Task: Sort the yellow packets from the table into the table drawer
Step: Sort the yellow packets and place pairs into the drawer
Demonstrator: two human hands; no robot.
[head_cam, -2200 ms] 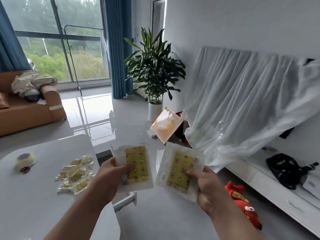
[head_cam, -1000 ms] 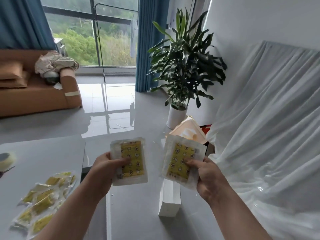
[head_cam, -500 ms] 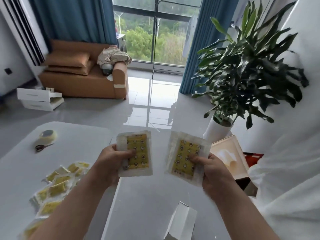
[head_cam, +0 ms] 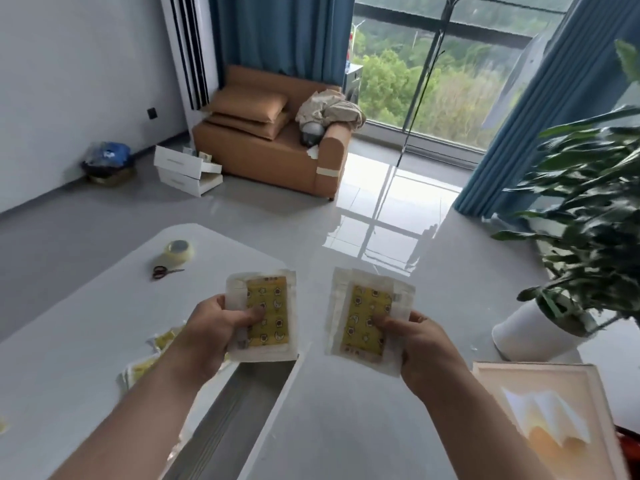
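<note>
Pinching 2 yellow packets (head_cam: 273,306) upright: left hand (head_cam: 214,327), right hand (head_cam: 422,344)

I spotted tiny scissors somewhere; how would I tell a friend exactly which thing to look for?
Start at the white table in the lower left of the picture. Near its far corner sits a roll of clear tape, and the scissors lie flat just on the near side of it. They are small with dark red handles, unlike the yellow packets nearer the person.
</note>
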